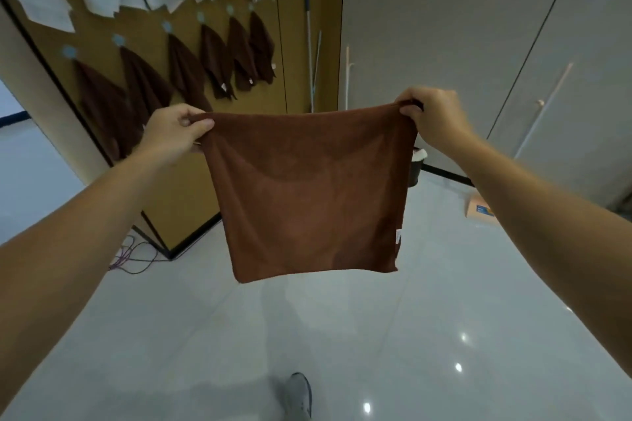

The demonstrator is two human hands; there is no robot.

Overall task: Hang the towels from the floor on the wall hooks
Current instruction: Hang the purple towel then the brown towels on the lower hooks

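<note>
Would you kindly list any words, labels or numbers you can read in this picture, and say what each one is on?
Nothing here is legible.
White tag on the edge of the held brown towel: too small to read.
White tags on the hanging brown towels: too small to read.
Blue label on the orange box: blurred.

Brown towel: square, spread flat, upright in mid-air, suspended by its top corners. Six brown towels: each draped from a round pale-blue wall hook.
</note>
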